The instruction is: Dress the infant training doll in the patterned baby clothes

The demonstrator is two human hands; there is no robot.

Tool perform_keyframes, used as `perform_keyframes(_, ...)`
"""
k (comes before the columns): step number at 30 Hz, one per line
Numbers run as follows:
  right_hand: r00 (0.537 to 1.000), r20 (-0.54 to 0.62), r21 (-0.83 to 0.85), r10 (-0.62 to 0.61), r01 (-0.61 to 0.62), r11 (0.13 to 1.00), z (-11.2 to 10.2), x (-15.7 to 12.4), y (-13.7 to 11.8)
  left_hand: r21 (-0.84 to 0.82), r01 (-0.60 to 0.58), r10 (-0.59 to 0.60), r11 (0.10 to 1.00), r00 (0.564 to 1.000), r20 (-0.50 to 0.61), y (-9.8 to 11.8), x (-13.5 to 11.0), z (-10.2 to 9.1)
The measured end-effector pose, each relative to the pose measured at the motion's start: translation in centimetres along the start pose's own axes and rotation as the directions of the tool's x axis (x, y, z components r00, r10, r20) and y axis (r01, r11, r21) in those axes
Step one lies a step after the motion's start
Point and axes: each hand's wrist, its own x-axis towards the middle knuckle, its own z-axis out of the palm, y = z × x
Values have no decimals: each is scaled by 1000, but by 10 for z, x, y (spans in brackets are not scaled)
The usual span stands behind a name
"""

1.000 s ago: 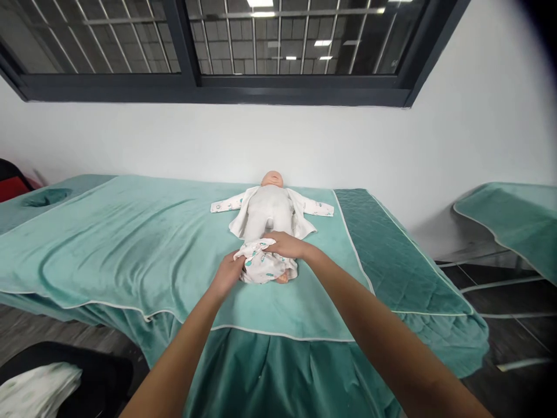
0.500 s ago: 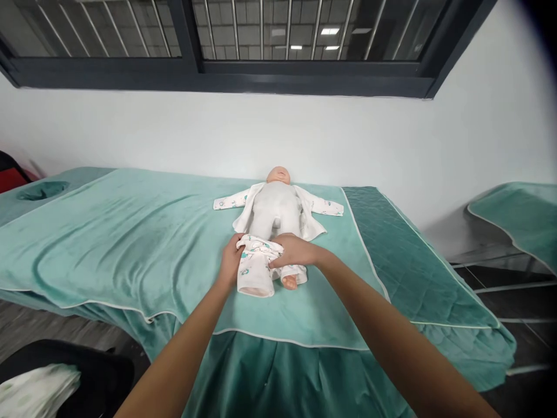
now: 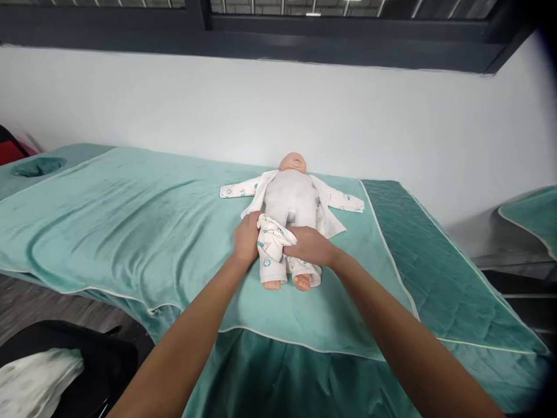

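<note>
A baby doll [image 3: 289,194] with a white cloth body lies on its back on the bed, head toward the wall. An open white jacket [image 3: 331,203] with printed sleeves is on its arms, the front spread apart. Printed white baby pants [image 3: 272,249] are around its lower legs, and both feet stick out of the cuffs. My left hand [image 3: 247,238] is closed on the pants' bunched waist at the left. From the right, my right hand [image 3: 310,245] grips the same gathered fabric, thumb in front. Some fingers of both hands are hidden.
A light green blanket [image 3: 130,232] covers the bed, with a darker quilted cover [image 3: 435,249] at the right. A black chair [image 3: 104,366] holding folded white cloth [image 3: 39,380] stands at lower left. Behind the bed rise a white wall [image 3: 174,110] and a window frame [image 3: 348,43].
Both hands have pulled the pants up along the doll's leg, and the left foot now shows out of its cuff. The camera has tilted downward.
</note>
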Motion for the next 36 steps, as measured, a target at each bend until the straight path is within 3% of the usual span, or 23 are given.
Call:
perform_keyframes(4, 997, -73, 48, 39, -36, 998, 1, 10, 5, 184, -25, 28, 983, 1000, -10, 2, 3, 0)
perform_keyframes(7, 990, -113, 104, 84, -72, 992, 4, 18, 8, 221, 5, -1, 975, 1000, -17, 1, -1, 0)
perform_keyframes(13, 971, -174, 203, 165, -129, 971, 9, 14, 8, 120, 35, -32, 992, 999, -25, -3, -11, -1)
perform_keyframes(17, 980, -133, 307, 150, -103, 946, 5, 7, 9, 3, 36, -36, 999, 996, -81, -6, -15, -1)
perform_keyframes(23, 990, -112, 596, 86, -3, 803, 2, 5, 15, -94, 27, -39, 995, 992, -120, -10, -18, -1)
perform_keyframes(29, 976, -88, 761, 197, -61, 645, 3, 12, 26, -149, 71, -87, 986, 990, -107, -10, -18, -2)
perform_keyframes(32, 979, -55, 739, 195, -91, 667, 1, 13, 29, -168, 105, -119, 980, 990, -77, -9, -17, -3)
perform_keyframes(36, 998, -1, 664, 65, -49, 746, -8, 9, 28, -174, 129, -140, 976, 989, -56, -9, -17, -3)
